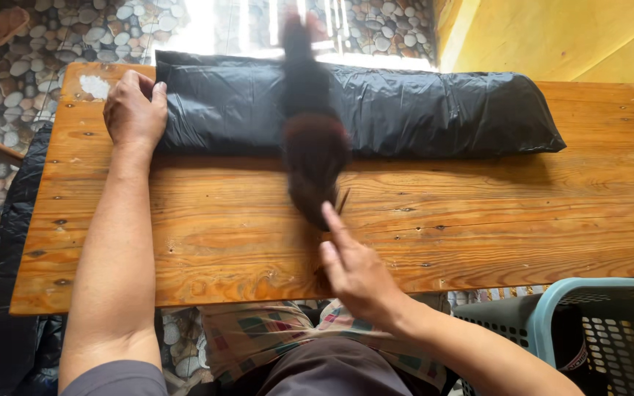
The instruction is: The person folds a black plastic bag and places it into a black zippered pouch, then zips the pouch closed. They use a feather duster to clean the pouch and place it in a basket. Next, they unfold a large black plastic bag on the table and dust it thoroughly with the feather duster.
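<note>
A: Left hand (135,108) is flat, fingers loosely curled, pressing the near-left end of the long black plastic bag (420,114) on the wooden table (478,220).

B: And the right hand (357,271)?

A: Fingers spread open, gripping nothing. Just beyond its fingertips sits a dark, blurred object (313,147), reaching from mid-table up across the bag. Too smeared to name.

B: Anything nearby?

A: A light-blue plastic basket (596,323) at the near right corner, pebble floor (9,66) beneath.

floor: pebble mosaic (31,44) | wall: yellow (552,37) | furniture: wooden table (478,220) | light: daylight
</note>
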